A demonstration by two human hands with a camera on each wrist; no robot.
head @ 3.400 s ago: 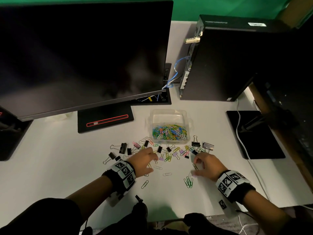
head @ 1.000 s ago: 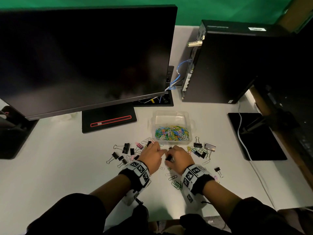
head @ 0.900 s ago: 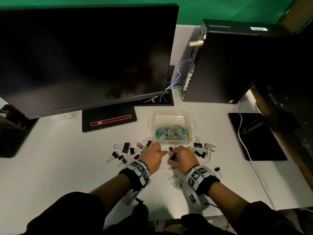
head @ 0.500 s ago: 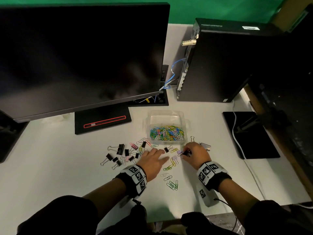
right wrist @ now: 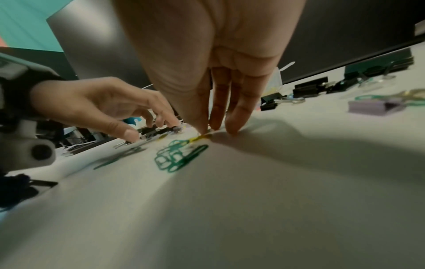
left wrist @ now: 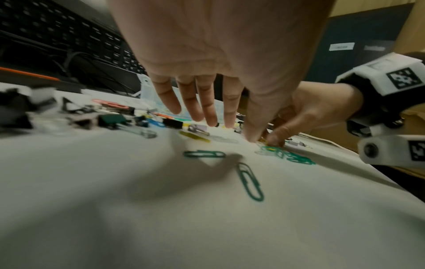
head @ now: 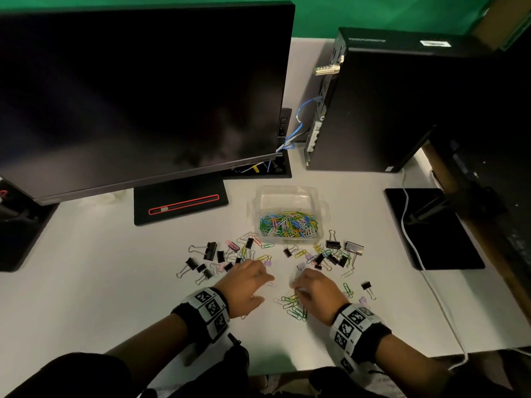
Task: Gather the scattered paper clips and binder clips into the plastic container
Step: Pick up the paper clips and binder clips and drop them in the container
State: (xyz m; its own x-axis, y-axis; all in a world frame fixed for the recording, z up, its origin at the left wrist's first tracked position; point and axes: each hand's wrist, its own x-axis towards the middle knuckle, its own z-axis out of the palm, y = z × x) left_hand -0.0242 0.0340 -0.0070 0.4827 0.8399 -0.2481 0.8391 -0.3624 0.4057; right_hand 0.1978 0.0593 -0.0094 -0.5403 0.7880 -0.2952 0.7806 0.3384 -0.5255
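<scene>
A clear plastic container (head: 287, 191) holding coloured paper clips stands mid-table. Black binder clips (head: 209, 250) and mixed clips lie to its front left, and more binder clips (head: 333, 244) to its front right. A small heap of green paper clips (head: 293, 307) (right wrist: 177, 156) (left wrist: 292, 156) lies nearest me. My right hand (head: 310, 285) (right wrist: 214, 127) has thumb and fingertips closed together on a yellow paper clip (right wrist: 198, 138) at the heap's edge. My left hand (head: 250, 280) (left wrist: 207, 120) hovers beside it with loosely spread fingers, tips at the clips, holding nothing.
A large dark monitor (head: 138, 96) on its base (head: 181, 202) fills the back left, with a black PC tower (head: 388, 104) at the back right. A black pad (head: 431, 228) crossed by a white cable (head: 413, 248) lies to the right. A purple binder clip (right wrist: 368, 107) sits right of my right hand.
My right hand has pulled back from the clips beside the container towards me, onto the green heap. The left hand has drawn back slightly and stayed loose.
</scene>
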